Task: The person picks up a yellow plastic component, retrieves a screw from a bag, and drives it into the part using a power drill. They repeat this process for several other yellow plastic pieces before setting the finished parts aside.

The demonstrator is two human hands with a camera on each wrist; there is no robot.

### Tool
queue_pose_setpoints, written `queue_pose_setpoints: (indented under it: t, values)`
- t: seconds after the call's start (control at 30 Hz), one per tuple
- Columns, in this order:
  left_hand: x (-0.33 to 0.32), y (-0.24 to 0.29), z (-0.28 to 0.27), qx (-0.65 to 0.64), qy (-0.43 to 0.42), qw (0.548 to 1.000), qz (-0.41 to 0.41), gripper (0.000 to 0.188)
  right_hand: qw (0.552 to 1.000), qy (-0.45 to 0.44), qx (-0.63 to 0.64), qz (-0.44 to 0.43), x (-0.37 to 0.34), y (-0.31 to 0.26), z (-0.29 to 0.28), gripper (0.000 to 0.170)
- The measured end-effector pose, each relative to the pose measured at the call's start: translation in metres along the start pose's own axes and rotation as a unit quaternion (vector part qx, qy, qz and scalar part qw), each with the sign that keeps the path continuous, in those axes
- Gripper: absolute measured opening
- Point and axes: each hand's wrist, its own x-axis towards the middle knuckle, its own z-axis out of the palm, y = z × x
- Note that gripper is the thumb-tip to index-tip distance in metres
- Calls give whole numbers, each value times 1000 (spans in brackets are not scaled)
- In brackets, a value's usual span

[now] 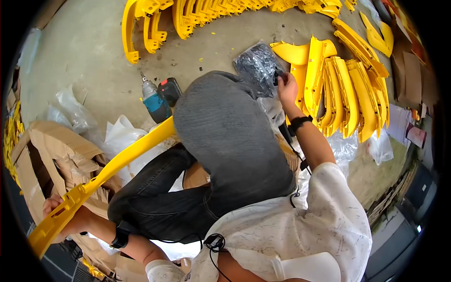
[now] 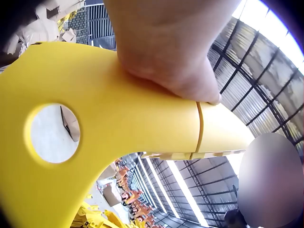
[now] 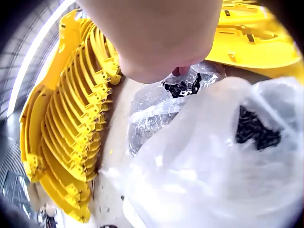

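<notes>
My left hand [image 1: 81, 222] grips a long, curved yellow plastic panel [image 1: 124, 154] near its slotted end. The panel slants up across my left leg to my knee. In the left wrist view its smooth face [image 2: 109, 95] shows a round hole, and my hand lies over its upper edge. My right hand [image 1: 288, 91] is at a clear plastic bag [image 1: 253, 61] beyond my knee, its fingertips pinching a small black part [image 1: 277, 75]. Several black parts [image 3: 183, 89] show at those fingertips in the right wrist view; the fingers themselves are mostly hidden there.
A cordless drill [image 1: 156, 101] lies on the floor left of my knee. Stacked yellow panels [image 1: 345, 94] lie to the right, and a row of yellow parts [image 1: 211, 16] curves along the far side. Torn cardboard [image 1: 66, 155] and plastic wrap lie on the left. Another bag [image 3: 204, 161] holds black parts.
</notes>
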Motion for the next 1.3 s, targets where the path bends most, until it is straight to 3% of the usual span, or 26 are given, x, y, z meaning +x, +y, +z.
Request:
queue_pose_setpoints:
  t: [0.03,0.07,0.13,0.2,0.23,0.3,0.37,0.43,0.5,0.7,0.77,0.87,0.93,0.97,1.03,1.07,1.13,1.17,1.2,1.27,1.3]
  values:
    - [-1,2,7,-10,57,998,-18,44,997,-75,37,0,-9,-5,-17,23]
    - [0,3,9,-10,54,998,-21,44,986,-149,75,1,-19,-15,-37,24]
    - [2,4,10,47,139,988,-41,49,984,-172,53,8,-33,-31,-76,22]
    - [2,4,16,124,153,980,-29,54,925,-378,35,-11,-38,-25,-103,19]
    - [0,5,23,83,160,983,-29,54,926,-376,35,-12,-39,-18,-106,19]
    - [0,5,24,40,168,985,-26,53,818,-551,-48,-156,-46,-1,-100,17]
    - [0,3,18,-16,72,997,-18,52,825,-501,20,-262,-52,8,-77,16]
    - [-3,5,24,-7,77,997,-12,52,828,-481,23,-289,-58,8,-52,13]
    - [-3,5,24,2,80,997,-4,51,796,-484,-102,-350,-53,6,-27,10]
    - [4,0,-3,18,-28,999,38,50,806,-444,-114,-374,-58,-3,-18,10]
    - [6,0,-14,-34,-70,997,-2,48,811,-435,-106,-375,-56,-6,-19,11]
    - [5,-1,-15,-6,-26,1000,-7,51,823,-432,-102,-355,-60,-7,-16,13]
    - [2,-1,-2,11,-21,1000,15,52,833,-409,-65,-366,-61,8,-3,32]
    - [0,0,3,34,-14,999,35,53,833,-410,-68,-365,-54,-1,-7,32]
    - [-2,0,6,16,-15,999,31,53,835,-541,-21,-98,-42,-32,-25,53]
    - [-1,1,7,-2,-16,999,30,52,835,-542,-23,-96,-46,-19,-23,53]
    - [-1,1,11,7,1,1000,26,50,767,-572,275,-94,-48,13,-15,60]
    - [-1,2,11,18,16,999,21,48,737,-617,274,36,-35,-15,-51,54]
    - [-1,1,7,17,19,999,18,48,706,-630,306,107,-24,-20,-72,50]
    - [3,-1,-5,-70,-18,997,-24,44,736,-606,298,52,-16,-5,-92,46]
    - [3,1,2,-53,0,998,-26,42,735,-608,297,51,-15,-16,-108,46]
